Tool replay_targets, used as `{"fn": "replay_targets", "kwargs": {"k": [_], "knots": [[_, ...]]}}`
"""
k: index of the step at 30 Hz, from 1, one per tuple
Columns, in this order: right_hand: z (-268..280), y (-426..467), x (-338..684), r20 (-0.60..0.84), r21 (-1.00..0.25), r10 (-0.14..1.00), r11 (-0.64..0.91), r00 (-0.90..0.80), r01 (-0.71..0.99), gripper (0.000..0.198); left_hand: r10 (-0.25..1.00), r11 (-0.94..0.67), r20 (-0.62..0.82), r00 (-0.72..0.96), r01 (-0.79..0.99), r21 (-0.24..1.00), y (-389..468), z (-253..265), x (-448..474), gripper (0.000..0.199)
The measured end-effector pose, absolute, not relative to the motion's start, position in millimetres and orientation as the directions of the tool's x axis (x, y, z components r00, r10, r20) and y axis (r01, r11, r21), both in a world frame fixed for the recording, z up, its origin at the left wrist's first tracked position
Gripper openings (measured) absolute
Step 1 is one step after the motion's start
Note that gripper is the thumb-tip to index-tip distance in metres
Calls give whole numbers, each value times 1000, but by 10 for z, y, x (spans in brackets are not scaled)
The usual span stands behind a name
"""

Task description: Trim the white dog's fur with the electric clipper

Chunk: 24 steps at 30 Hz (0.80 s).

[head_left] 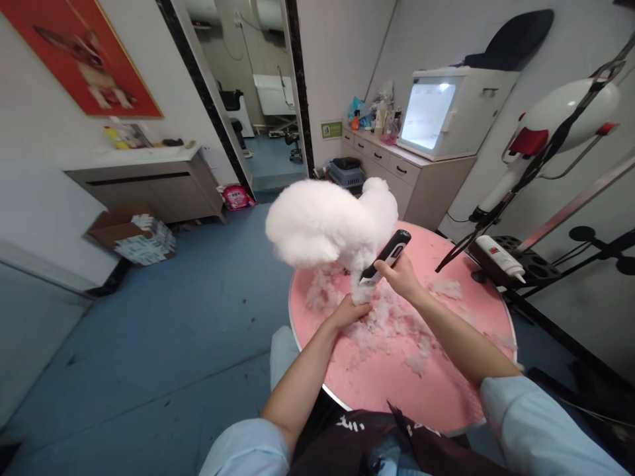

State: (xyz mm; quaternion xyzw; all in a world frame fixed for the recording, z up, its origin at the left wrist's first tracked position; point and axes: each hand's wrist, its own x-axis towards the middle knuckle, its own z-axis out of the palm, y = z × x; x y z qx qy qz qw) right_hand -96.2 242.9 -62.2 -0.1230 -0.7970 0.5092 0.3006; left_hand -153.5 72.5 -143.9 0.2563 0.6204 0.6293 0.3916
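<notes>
A fluffy white dog (317, 218) stands on the round pink grooming table (397, 390), its coat thick and rounded. My right hand (398, 272) is closed around a black hair clipper (393, 250), whose lower end lies against the fur of one of the dog's legs. Just below, my left hand (351, 311) grips the lower part of that same leg (359, 291). The paw is hidden by my fingers. Loose tufts of cut white fur (391, 317) are scattered on the table around both hands.
A white bottle (501, 259) lies on a dark holder at the table's right. Behind it hangs a white dryer (570, 116) with black straps. A lit white cabinet (436, 116) sits on the drawer unit (381, 155). An open cardboard box (112, 231) stands on the floor at left.
</notes>
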Motion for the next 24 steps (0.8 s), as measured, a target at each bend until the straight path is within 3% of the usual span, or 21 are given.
{"fn": "replay_targets", "kwargs": {"k": [4, 9, 16, 21, 24], "knots": [[-519, 2430, -865, 294, -900, 290, 406, -911, -161, 41, 808, 60, -147, -571, -168, 984, 744, -1478, -1538, 13], [-174, 2474, -929, 567, -792, 363, 487, -739, -368, 44, 794, 66, -135, -592, -136, 989, 766, -1519, -1518, 16], [-89, 2346, -1076, 385, -631, 177, 767, -906, -119, 41, 771, 47, -162, -616, -199, 979, 796, -1583, -1517, 25], [-74, 2347, -1102, 569, -552, 199, 812, -798, -191, 39, 754, 59, -179, -632, -207, 977, 864, -1682, -1529, 25], [-128, 2289, -1148, 521, -484, 180, 867, -834, -116, 46, 734, 52, -195, -651, -231, 971, 889, -1713, -1524, 23]]}}
